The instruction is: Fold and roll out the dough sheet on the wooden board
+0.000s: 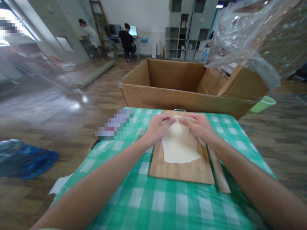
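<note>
A flat sheet of pale dough [179,147] lies on a wooden cutting board [182,171] on the table. My left hand [157,127] and my right hand [200,126] both grip the dough's far edge, fingers curled over it and thumbs nearly meeting, rolling that edge up toward me. A wooden rolling pin [219,172] lies along the board's right side, under my right forearm.
A green and white checked cloth [148,198] covers the table. A large open cardboard box [184,84] stands just beyond the table. A green tub [263,103] sits to its right, a blue plastic bag [22,158] on the floor left. Two people are at desks far back.
</note>
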`<state>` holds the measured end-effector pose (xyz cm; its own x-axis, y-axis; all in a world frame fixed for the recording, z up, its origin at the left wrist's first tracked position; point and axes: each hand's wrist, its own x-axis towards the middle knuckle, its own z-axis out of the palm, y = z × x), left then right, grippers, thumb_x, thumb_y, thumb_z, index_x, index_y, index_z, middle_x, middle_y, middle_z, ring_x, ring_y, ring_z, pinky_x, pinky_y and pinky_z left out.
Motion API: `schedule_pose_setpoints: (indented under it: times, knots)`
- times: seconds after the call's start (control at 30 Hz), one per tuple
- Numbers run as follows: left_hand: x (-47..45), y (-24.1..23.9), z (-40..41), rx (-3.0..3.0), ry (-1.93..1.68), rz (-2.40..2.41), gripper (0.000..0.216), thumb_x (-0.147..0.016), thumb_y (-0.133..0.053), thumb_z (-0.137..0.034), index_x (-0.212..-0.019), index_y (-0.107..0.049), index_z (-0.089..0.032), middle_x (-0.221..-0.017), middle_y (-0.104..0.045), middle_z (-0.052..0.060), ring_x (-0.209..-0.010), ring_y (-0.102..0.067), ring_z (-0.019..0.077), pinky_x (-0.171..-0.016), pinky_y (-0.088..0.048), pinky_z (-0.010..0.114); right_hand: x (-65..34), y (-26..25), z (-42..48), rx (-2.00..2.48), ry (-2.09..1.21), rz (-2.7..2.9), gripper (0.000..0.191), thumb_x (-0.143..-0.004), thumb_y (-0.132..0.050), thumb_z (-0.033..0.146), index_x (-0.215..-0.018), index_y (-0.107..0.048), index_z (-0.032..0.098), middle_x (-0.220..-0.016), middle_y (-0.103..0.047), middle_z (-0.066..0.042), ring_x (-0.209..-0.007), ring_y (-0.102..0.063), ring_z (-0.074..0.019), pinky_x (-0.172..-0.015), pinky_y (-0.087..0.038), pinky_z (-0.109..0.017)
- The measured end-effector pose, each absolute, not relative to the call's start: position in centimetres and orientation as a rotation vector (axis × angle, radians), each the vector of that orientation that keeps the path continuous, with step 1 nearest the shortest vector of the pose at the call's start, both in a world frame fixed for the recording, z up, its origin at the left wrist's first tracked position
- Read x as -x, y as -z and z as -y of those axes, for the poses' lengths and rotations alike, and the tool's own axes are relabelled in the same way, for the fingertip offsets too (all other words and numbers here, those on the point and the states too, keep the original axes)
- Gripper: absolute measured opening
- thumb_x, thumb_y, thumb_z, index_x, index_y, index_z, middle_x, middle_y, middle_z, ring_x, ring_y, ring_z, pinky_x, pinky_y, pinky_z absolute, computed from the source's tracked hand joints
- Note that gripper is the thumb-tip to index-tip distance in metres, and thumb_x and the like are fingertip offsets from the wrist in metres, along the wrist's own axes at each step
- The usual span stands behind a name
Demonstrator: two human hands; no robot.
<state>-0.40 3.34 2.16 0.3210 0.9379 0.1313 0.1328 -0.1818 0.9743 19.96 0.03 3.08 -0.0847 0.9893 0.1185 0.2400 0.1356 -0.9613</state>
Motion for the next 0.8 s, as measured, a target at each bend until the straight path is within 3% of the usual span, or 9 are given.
schedule_pose_setpoints:
  times: [0.2, 0.37, 0.43, 0.57, 0.8]
  knots:
    - [0.25, -2.2, -2.98, -1.5, -0.986, -0.96, 0.034, -0.087, -0.074, -0.05, -0.092, -0.081, -0.017, -0.074, -0.075, 0.006, -0.061, -0.064, 0.0167, -0.049, -0.043, 0.024, -19.95, -2.87, -0.23, 1.231, -1.046, 1.476, 0.043, -0.086, -0.073, 0.057, -0.111, -0.083, 0.023, -0.094, -0.079, -0.005, -0.079, -0.071, -0.0237, -0.062, -0.052, -0.03]
    - [0.16, -2.0, -3.27, -1.478, -1.033, -0.916, 0.035, -0.085, -0.078, -0.05, -0.098, -0.081, -0.018, -0.087, -0.079, 0.008, -0.073, -0.07, 0.0198, -0.058, -0.05, 0.026, -19.95, -3.31, -0.22, 1.087, -0.994, 1.579, 0.034, -0.09, -0.072, 0.049, -0.116, -0.081, 0.029, -0.118, -0.079, -0.004, -0.111, -0.071, -0.0265, -0.096, -0.055, -0.039]
    - [0.12, -1.88, -3.29, -1.504, -1.033, -0.905, 0.034, -0.085, -0.078, -0.049, -0.098, -0.082, -0.018, -0.092, -0.08, 0.008, -0.078, -0.071, 0.0213, -0.062, -0.052, 0.028, -19.98, -3.46, -0.17, 1.059, -0.961, 1.629, 0.03, -0.091, -0.073, 0.046, -0.115, -0.082, 0.031, -0.121, -0.078, -0.004, -0.114, -0.071, -0.0263, -0.101, -0.053, -0.041]
    - [0.11, -1.79, -3.12, -1.511, -1.021, -0.888, 0.034, -0.083, -0.081, -0.049, -0.099, -0.083, -0.018, -0.095, -0.081, 0.009, -0.083, -0.073, 0.0228, -0.067, -0.054, 0.028, -20.11, -3.44, -0.19, 1.06, -0.906, 1.684, 0.026, -0.089, -0.076, 0.043, -0.111, -0.083, 0.031, -0.114, -0.08, -0.004, -0.107, -0.074, -0.0267, -0.098, -0.055, -0.042]
    - [0.05, -1.89, -2.91, -1.169, -0.905, -0.823, 0.041, -0.08, -0.083, -0.049, -0.101, -0.081, -0.014, -0.084, -0.08, 0.009, -0.065, -0.07, 0.016, -0.057, -0.052, 0.024, -20.18, -3.41, -0.42, 1.065, -0.767, 1.722, 0.019, -0.086, -0.078, 0.039, -0.098, -0.085, 0.026, -0.101, -0.083, -0.004, -0.093, -0.076, -0.025, -0.088, -0.058, -0.039]
